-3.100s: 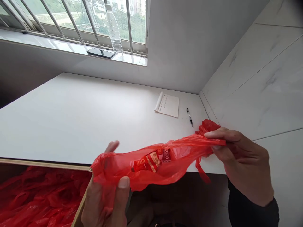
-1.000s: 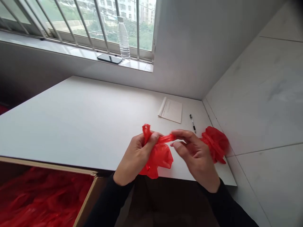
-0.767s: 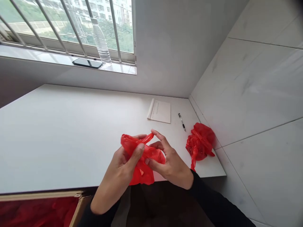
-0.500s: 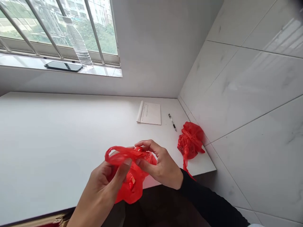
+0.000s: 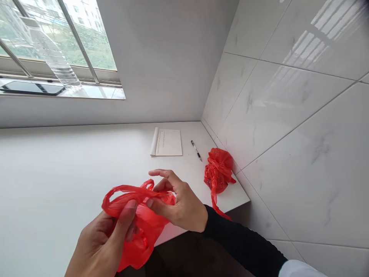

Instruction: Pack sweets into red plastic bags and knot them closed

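A thin red plastic bag (image 5: 141, 219) hangs between my two hands at the table's front edge. My left hand (image 5: 106, 234) is closed on its upper left part, the thumb pressed over the film beside a handle loop. My right hand (image 5: 178, 204) pinches the bag's gathered top, its thumb in front and the index finger stretched out above. A small loop of the bag sticks up between the hands. What the bag holds, if anything, cannot be made out. Some of my left fingers are hidden behind the film.
On the white table (image 5: 57, 165) lie a notepad (image 5: 168, 142) with writing and a black-and-clear pen (image 5: 196, 150). A second, knotted red bag (image 5: 219, 169) rests at the right corner by the tiled wall. The windowsill holds a clear bottle (image 5: 54, 55) and a dark phone (image 5: 33, 87).
The view has swung right, so everything sits further left. My right index finger has lifted off the bag, and a second small loop now shows between my hands.
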The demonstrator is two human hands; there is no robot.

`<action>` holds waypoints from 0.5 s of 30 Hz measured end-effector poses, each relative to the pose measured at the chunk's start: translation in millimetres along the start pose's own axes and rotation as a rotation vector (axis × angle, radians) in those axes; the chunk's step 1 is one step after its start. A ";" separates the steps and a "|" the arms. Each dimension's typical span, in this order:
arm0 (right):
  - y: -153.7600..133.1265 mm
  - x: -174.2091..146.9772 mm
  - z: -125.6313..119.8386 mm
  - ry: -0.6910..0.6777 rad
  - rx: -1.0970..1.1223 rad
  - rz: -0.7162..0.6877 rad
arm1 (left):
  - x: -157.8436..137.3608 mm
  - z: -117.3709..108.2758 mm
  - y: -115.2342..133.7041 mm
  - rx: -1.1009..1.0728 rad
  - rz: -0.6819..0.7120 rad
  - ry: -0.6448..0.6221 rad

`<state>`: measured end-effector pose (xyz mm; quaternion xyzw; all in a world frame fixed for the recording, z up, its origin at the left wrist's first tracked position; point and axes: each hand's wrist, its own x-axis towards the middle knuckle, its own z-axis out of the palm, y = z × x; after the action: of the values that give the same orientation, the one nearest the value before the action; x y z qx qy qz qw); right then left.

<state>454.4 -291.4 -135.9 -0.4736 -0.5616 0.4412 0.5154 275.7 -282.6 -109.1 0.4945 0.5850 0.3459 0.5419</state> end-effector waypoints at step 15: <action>3.0 -9.9 3.0 -0.138 -0.067 -0.055 | -17.9 3.2 1.2 -0.019 0.015 -0.176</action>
<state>451.9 -300.8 -140.7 -0.4434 -0.6233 0.4393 0.4711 277.7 -299.8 -103.3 0.5223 0.5281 0.3106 0.5932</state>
